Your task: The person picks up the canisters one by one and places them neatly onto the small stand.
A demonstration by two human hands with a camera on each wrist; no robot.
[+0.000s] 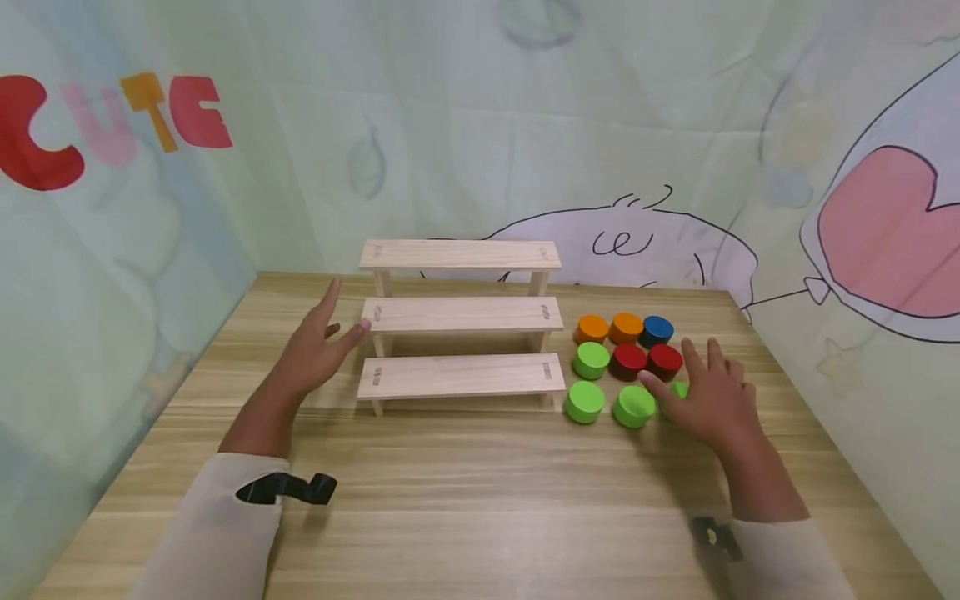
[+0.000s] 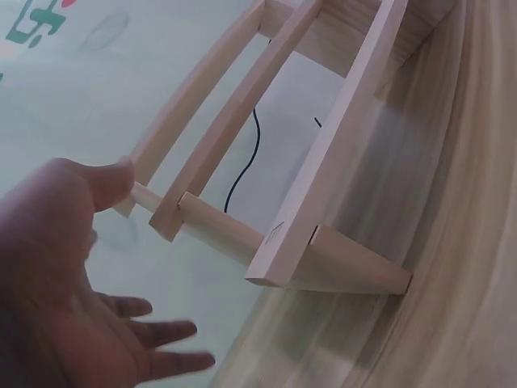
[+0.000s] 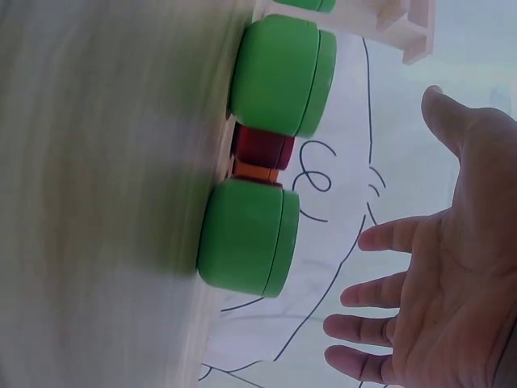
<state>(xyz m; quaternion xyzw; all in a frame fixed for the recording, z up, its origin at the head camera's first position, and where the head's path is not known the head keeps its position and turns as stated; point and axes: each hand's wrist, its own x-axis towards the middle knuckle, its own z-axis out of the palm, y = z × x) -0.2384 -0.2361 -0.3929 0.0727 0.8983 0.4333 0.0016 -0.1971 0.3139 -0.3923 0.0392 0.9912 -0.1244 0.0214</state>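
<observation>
My left hand point(image 1: 311, 354) hovers open beside the rack point(image 1: 459, 317), holding nothing; my right hand point(image 1: 712, 400), fingers spread, hovers empty over green discs point(image 1: 633, 406).

A light wooden table point(image 1: 480, 500) stands enclosed by pale green fabric walls point(image 1: 450, 125); colourful "CUTE" lettering point(image 1: 112, 125) hangs at 10 o'clock, a line-drawn cartoon with a pink heart point(image 1: 877, 233) at 2 o'clock, under soft, even light.
</observation>
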